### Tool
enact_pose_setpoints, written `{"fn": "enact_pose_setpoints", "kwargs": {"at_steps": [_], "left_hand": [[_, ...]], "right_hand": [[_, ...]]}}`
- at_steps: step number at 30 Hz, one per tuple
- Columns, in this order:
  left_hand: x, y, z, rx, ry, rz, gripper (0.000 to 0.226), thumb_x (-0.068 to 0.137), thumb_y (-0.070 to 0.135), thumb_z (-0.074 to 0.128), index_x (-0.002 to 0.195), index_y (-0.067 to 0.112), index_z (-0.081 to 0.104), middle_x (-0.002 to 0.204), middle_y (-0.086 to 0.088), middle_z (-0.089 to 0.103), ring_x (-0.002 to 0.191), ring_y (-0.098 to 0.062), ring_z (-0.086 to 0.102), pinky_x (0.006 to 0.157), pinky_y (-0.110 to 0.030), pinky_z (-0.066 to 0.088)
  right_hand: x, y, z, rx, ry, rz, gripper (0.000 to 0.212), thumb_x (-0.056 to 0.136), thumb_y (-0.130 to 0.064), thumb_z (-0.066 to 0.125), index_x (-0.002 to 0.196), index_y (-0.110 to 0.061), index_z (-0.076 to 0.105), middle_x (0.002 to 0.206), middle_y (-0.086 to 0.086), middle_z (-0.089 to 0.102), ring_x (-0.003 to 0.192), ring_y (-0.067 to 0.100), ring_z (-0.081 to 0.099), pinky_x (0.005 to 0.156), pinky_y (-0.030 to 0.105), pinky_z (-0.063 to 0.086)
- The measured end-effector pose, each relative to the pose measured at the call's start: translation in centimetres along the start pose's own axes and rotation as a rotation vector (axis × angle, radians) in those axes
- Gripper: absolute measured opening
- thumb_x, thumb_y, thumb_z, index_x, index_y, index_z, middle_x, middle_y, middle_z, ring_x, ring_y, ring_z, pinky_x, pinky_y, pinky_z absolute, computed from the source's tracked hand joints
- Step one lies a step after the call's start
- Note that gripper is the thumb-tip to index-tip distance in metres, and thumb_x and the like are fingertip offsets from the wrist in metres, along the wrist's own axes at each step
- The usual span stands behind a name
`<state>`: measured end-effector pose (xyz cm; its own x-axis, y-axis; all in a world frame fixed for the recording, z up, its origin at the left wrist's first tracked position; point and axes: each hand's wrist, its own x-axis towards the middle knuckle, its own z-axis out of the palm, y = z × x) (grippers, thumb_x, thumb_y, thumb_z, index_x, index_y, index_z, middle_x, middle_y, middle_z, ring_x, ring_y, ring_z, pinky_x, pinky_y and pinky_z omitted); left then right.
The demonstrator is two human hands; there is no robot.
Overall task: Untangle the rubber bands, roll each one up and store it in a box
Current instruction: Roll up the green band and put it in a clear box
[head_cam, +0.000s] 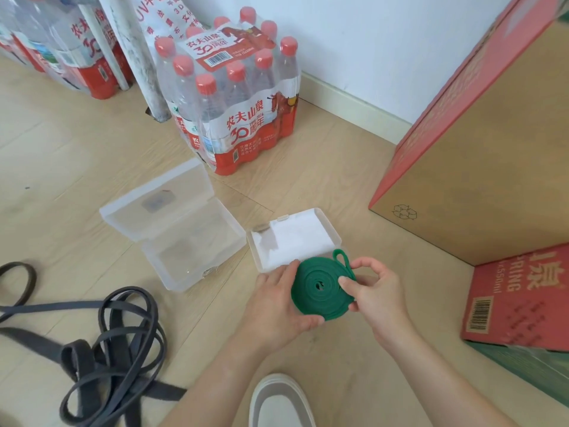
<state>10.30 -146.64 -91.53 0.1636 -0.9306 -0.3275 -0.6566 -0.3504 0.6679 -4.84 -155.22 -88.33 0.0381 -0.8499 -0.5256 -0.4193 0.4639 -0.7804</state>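
Now you hold the green band (pixel 320 288) wound into a flat coil between your two hands, in the air just in front of the small box (pixel 337 238) that stands open on the floor (pixel 308 186). Your left hand (pixel 277 306) cups the coil from the side, with the fingers curled behind it and the thumb under its lower edge. Your right hand (pixel 375 294) pinches the outer turns between thumb and forefinger. The end loop (pixel 341 260) stands up free at the top of the coil, just beside the forefinger.

I think this band is light and soft, but also springy. A rubber coil wants to open again when the pressure goes away, so the outer turn is the weak place. Keep your pinch across the outer turns and on the end, not only on the flat faces. The surface looks matt and probably does not slip much.

The coil looks nearly as wide as the small box, so it may need a little pressing from above to stay inside.

A second box (pixel 160 266) stands open to the left. The grey bands (pixel 117 349) lie tangled on the floor further left, not yet rolled. They look longer and floppy.
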Motion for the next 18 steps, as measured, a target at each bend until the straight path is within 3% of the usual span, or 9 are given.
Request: {"fn": "enact_pose_setpoints", "kwargs": {"at_steps": [4,8,11,13,18], "left_hand": [[0.2,-0.6,0.2,0.119,-0.003,0.007,0.114,0.064,0.059,0.075,0.151,0.023,0.011,0.148,0.009,0.027,0.130,-0.015,0.022,0.108,-0.026,0.026],[0.2,-0.9,0.5,0.191,-0.005,-0.044,0.107,0.065,0.053,0.073,0.149,0.024,0.013,0.147,0.008,0.028,0.130,-0.016,0.026,0.101,-0.032,0.030],[0.2,-1.2,0.6,0.194,-0.008,-0.052,0.103,0.062,0.053,0.072,0.146,0.025,0.019,0.142,0.008,0.032,0.127,-0.016,0.028,0.096,-0.033,0.031],[0.3,-1.3,0.5,0.213,-0.017,-0.048,0.102,0.061,0.055,0.072,0.144,0.026,0.020,0.139,0.009,0.034,0.125,-0.015,0.029,0.093,-0.033,0.030],[0.7,-1.4,0.1,0.203,-0.013,-0.039,0.093,0.065,0.067,0.066,0.140,0.033,0.024,0.135,0.012,0.037,0.121,-0.012,0.030,0.087,-0.033,0.025]], "right_hand": [[0.4,0.8,1.1,-0.050,-0.032,0.020,0.024,0.082,-0.001,0.069,0.090,-0.021,0.059,0.079,0.009,0.074,0.062,0.023,0.064,0.049,0.027,0.048],[1.1,0.8,2.5,-0.206,-0.094,-0.007,0.028,0.082,-0.003,0.066,0.088,-0.025,0.050,0.083,0.014,0.070,0.061,0.021,0.062,0.049,0.028,0.052],[1.2,1.0,2.9,-0.350,-0.110,-0.052,0.028,0.082,-0.007,0.064,0.085,-0.028,0.045,0.078,0.013,0.067,0.060,0.026,0.063,0.058,0.041,0.059],[1.1,1.3,3.0,-0.428,-0.105,-0.078,0.029,0.082,-0.011,0.065,0.084,-0.031,0.044,0.079,0.013,0.067,0.069,0.031,0.067,0.064,0.047,0.059],[0.7,1.6,3.1,-0.498,-0.104,-0.125,0.030,0.082,-0.017,0.064,0.088,-0.033,0.039,0.080,0.007,0.065,0.073,0.028,0.066,0.067,0.045,0.058]]}}
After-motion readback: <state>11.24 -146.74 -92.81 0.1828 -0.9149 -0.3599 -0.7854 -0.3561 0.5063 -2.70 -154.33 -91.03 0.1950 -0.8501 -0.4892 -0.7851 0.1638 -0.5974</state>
